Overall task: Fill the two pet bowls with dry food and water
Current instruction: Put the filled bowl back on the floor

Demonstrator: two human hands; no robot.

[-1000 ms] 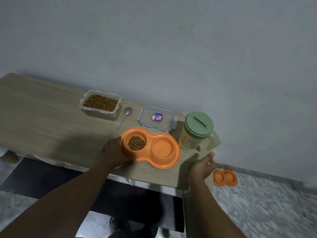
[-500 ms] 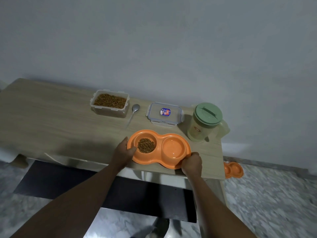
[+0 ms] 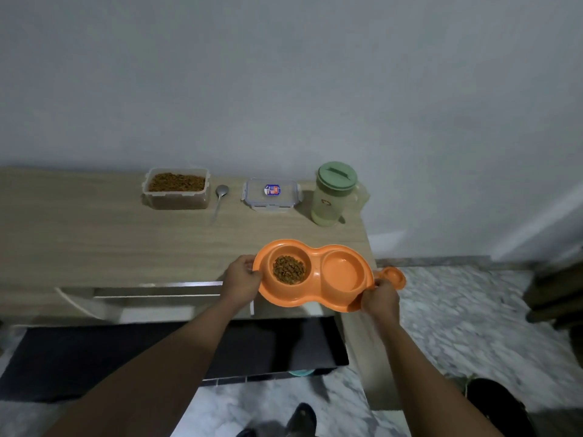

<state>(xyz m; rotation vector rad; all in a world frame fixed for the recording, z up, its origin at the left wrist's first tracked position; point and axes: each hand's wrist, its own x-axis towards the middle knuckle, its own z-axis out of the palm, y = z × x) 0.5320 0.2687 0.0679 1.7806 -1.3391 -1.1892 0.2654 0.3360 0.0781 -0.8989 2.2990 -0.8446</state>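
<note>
The left grip (image 3: 241, 279) clasps the left rim of the orange double bowl (image 3: 317, 269) and the right grip (image 3: 380, 299) clasps its right end, over the front right corner of the surface (image 3: 94, 241). Dry food (image 3: 288, 269) lies in its left well.

Double bowl (image 3: 315, 272) orange; kibble (image 3: 288, 269) brown; jug lid (image 3: 337, 176) green; counter (image 3: 94, 241) pale woodgrain; floor (image 3: 457, 310) grey-white marbled.

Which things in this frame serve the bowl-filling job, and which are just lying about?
For the job: orange double bowl, held by the left hand and right hand; second orange bowl on the floor; food tub; spoon; green-lidded jug.
Lying about: tub lid; dark mat; shoe.
</note>
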